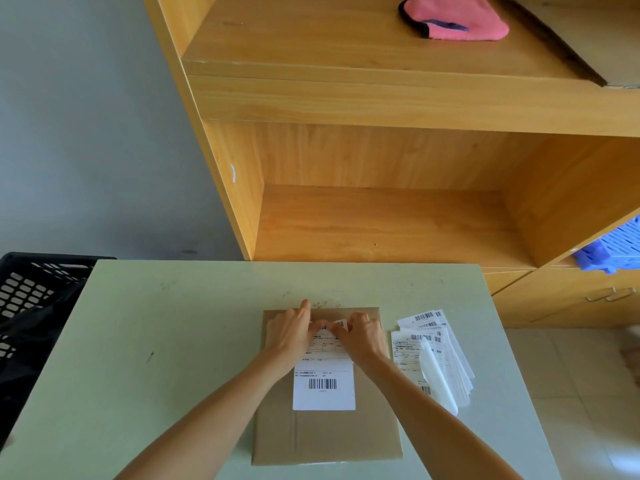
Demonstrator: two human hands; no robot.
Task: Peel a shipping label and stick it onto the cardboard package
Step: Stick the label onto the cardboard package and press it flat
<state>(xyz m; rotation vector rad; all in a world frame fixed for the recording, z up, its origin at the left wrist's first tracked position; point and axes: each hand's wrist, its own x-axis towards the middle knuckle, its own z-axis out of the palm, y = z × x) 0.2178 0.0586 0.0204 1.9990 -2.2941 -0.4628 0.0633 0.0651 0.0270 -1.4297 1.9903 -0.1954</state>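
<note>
A flat brown cardboard package (327, 434) lies on the pale green table (156, 341) in front of me. A white shipping label (324, 386) with barcodes lies on the package's upper half. My left hand (289, 332) and my right hand (363, 337) meet at the label's far edge, fingertips pinching or pressing its top corner. The label's upper part is hidden under both hands. Whether that far edge is lifted or flat cannot be told.
A stack of more labels (429, 351) with a loose backing strip lies right of the package. A black plastic crate (31, 306) stands at the table's left. A wooden shelf unit (381, 220) rises behind, with a pink cloth (453, 17) on top and a blue basket (613, 252) at right.
</note>
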